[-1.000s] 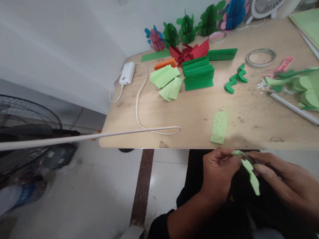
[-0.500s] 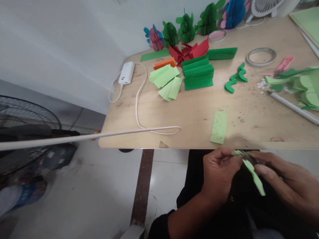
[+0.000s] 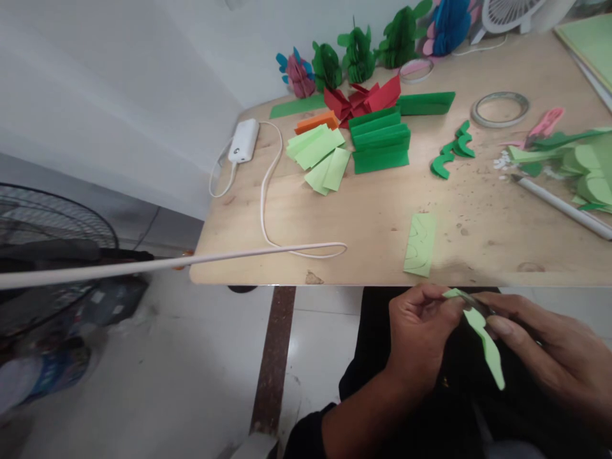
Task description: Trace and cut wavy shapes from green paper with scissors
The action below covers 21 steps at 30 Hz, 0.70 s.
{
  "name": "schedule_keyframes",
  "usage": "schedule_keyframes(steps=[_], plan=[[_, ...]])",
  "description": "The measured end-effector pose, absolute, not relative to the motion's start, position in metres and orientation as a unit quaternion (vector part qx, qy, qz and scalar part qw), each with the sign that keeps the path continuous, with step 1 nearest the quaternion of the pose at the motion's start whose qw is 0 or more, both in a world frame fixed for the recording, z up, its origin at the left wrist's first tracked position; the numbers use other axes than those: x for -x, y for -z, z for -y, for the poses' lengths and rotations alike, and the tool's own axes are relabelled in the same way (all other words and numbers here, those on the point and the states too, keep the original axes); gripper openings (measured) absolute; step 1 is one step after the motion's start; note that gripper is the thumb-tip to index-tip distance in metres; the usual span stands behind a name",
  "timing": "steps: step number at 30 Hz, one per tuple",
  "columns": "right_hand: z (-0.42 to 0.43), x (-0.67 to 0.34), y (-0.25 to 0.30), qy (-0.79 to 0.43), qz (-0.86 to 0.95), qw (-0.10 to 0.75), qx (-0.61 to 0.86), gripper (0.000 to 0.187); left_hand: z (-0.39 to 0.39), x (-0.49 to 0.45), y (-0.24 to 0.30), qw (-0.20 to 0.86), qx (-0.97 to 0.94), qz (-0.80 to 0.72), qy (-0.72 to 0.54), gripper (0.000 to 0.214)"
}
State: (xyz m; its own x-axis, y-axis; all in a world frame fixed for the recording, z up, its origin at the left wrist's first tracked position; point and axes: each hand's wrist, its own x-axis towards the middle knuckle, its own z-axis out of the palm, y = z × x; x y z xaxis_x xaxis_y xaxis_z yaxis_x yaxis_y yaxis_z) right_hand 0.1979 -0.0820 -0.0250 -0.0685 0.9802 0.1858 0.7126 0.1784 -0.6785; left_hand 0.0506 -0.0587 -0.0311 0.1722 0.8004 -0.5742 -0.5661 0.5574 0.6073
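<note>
Both hands sit low, under the worktop (image 3: pixel 335 217) edge, over a dark lap. Left hand (image 3: pixel 421 331) is closed, thumb & fingers pinching the top of a thin light green paper piece (image 3: pixel 486 344). The rest of it hangs down btw the 2 hands. Right hand (image 3: pixel 549 360) is bent half shut, thumb touching the paper; can't tell if it grips it. On the worktop, just above the left hand, lies a light green strip (image 3: pixel 421 244) w/ curvy lines drawn on it.

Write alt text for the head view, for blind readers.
The left hand pinches a wavy light green paper strip, the right hand beside it, under a pale wooden table's edge. Folded green, red and orange papers lie on top.
</note>
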Motion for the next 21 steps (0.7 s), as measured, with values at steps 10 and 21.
schedule_keyframes(steps=[10, 21], plan=[[0.0833, -0.196, 0.0242, -0.234, 0.683, 0.321, 0.613, 0.022, 0.0592, -0.0517, 0.031, 0.755, -0.128, -0.452, -0.458, 0.02], [0.084, -0.1987, 0.0253, -0.241, 0.68, 0.319, 0.615, 0.02, 0.0589, -0.0504, 0.0328, 0.755, -0.129, -0.455, -0.454, 0.022]])
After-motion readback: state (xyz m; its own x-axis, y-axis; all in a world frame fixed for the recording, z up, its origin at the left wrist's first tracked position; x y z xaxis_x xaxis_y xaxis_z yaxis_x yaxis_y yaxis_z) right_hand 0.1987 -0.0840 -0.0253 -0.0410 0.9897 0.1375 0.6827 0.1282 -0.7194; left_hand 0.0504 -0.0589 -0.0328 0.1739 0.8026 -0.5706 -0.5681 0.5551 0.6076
